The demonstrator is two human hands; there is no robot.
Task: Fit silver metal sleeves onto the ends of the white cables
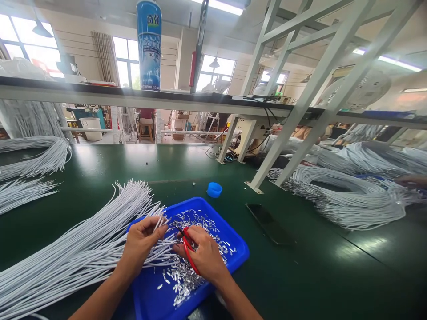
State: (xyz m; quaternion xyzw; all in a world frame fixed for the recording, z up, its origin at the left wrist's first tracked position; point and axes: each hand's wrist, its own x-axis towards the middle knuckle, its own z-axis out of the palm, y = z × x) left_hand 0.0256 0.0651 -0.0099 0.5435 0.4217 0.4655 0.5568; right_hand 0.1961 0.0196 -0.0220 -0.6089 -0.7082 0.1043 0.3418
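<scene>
My left hand (142, 242) is closed round the ends of a bunch of thin white cables (66, 260) that fan out to the left across the green table. My right hand (205, 255) grips a small red-handled tool (187, 249) and holds it against the cable ends. Both hands work over a blue plastic tray (238, 251) that holds several small silver metal pieces (196, 222).
A black phone (268, 222) lies right of the tray, and a small blue cap (214, 190) behind it. More coils of white cable (350, 200) lie at right and far left (36, 158). White frame legs (300, 115) stand on the table. A blue spray can (149, 44) stands on the shelf.
</scene>
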